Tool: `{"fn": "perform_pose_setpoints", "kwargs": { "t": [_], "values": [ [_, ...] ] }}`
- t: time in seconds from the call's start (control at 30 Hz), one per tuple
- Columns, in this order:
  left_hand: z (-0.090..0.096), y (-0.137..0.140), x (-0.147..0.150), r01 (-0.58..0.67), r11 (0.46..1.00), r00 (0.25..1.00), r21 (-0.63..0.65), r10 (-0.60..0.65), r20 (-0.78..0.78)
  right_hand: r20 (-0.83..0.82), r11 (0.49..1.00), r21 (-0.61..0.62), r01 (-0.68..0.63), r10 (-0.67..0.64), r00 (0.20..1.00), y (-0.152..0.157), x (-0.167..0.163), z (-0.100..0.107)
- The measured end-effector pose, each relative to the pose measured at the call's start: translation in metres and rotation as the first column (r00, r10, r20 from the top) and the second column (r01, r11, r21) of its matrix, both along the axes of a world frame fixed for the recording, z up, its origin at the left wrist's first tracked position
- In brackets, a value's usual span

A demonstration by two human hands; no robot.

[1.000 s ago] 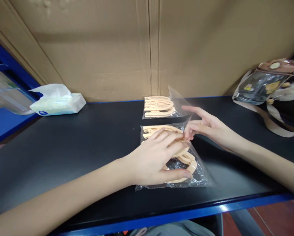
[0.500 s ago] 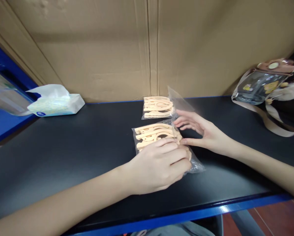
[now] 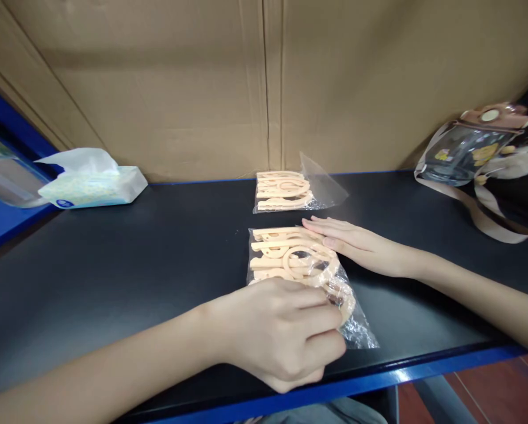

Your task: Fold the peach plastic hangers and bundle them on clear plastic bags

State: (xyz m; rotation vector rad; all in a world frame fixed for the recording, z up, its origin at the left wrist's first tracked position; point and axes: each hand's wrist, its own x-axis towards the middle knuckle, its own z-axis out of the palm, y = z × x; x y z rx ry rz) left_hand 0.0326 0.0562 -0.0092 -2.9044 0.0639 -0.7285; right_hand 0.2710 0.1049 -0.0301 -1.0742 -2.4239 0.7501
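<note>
A clear plastic bag of beige folding hangers (image 3: 270,264) lies on the black table in front of me. My left hand (image 3: 286,335) is closed over the bag's near edge, with the fingertips hidden beneath the knuckles. At the far right corner, my right hand (image 3: 356,244) lies with its fingers stretched out and together, touching the bag's edge. Loose, crinkled film extends from the bag's right side. Behind it rests a second bag of folding hangers (image 3: 281,191), its clear flap standing up at the right; neither hand touches that one.
A tissue pack (image 3: 96,187) sits at the back left, beside a clear plastic container (image 3: 7,176). At the back right stands a transparent bottle (image 3: 461,153) with a strap (image 3: 494,227) trailing on the table. Cardboard (image 3: 180,88) walls the back; a blue edge (image 3: 290,399) runs along the front.
The nearer bag has shifted towards me and slightly right, with my left hand moving nearer too. My right hand has lowered and flattened, away from the rear bag's flap.
</note>
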Motion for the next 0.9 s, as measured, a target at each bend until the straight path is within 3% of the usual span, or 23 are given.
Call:
{"fn": "perform_pose_setpoints", "kwargs": {
  "t": [0.13,0.23,0.33,0.43,0.5,0.63,0.7,0.8,0.87,0.9],
  "values": [
    [0.003,-0.006,0.001,-0.004,0.994,1.0,0.114,0.005,-0.007,0.024,0.988,0.112,0.108,-0.112,0.993,-0.003,-0.001,0.004],
    [0.004,-0.013,0.002,-0.039,0.985,0.999,0.168,0.044,-0.022,0.012,0.937,0.245,0.251,-0.261,0.965,-0.01,-0.002,0.013],
    [0.003,-0.023,0.005,-0.118,0.975,0.991,0.188,0.129,-0.048,0.048,0.902,0.216,0.374,-0.392,0.919,-0.021,-0.003,0.02],
    [0.001,-0.032,0.009,-0.174,0.966,0.98,0.192,0.188,-0.061,0.154,0.903,0.089,0.419,-0.428,0.89,-0.03,-0.007,0.023],
    [0.0,-0.033,0.011,-0.148,0.972,0.986,0.184,0.16,-0.05,0.19,0.903,-0.012,0.429,-0.419,0.888,-0.032,-0.012,0.023],
    [-0.001,-0.026,0.012,-0.065,0.976,0.998,0.209,0.06,0.031,0.056,0.881,-0.257,0.396,-0.396,0.917,-0.026,-0.024,0.027],
    [-0.002,-0.023,0.011,-0.04,0.969,0.994,0.244,0.014,0.109,-0.049,0.824,-0.428,0.371,-0.431,0.901,-0.026,-0.029,0.032],
    [-0.008,-0.023,0.01,-0.054,0.965,0.967,0.256,-0.014,0.256,-0.187,0.654,-0.689,0.311,-0.575,0.796,-0.033,-0.039,0.037],
    [-0.012,-0.024,0.01,-0.053,0.966,0.951,0.254,-0.029,0.309,-0.263,0.57,-0.79,0.226,-0.648,0.714,-0.04,-0.045,0.036],
    [-0.014,-0.025,0.011,-0.043,0.965,0.949,0.258,-0.042,0.313,-0.3,0.553,-0.818,0.161,-0.648,0.7,-0.042,-0.049,0.034]
  ]
}}
